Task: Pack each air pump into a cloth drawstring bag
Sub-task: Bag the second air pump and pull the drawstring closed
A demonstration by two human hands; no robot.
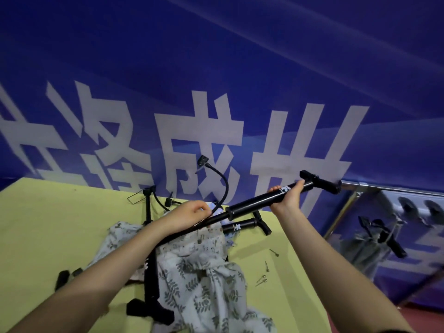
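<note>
Here the right hand (287, 195) has its grip wrapped round the barrel of a black air pump (257, 200), which is held in the air above the desk (48, 224), handle end up and beyond that grip. The left hand (192, 212) pinches the thin lower end, just where the hose (222, 188) curls up. The pump looks rigid, smooth and fairly light; its barrel seems the surest place to hold, while the floppy hose likely needs tucking. Below both grips lies a soft leaf-print cloth bag (204, 272), limp and easily bunched.
</note>
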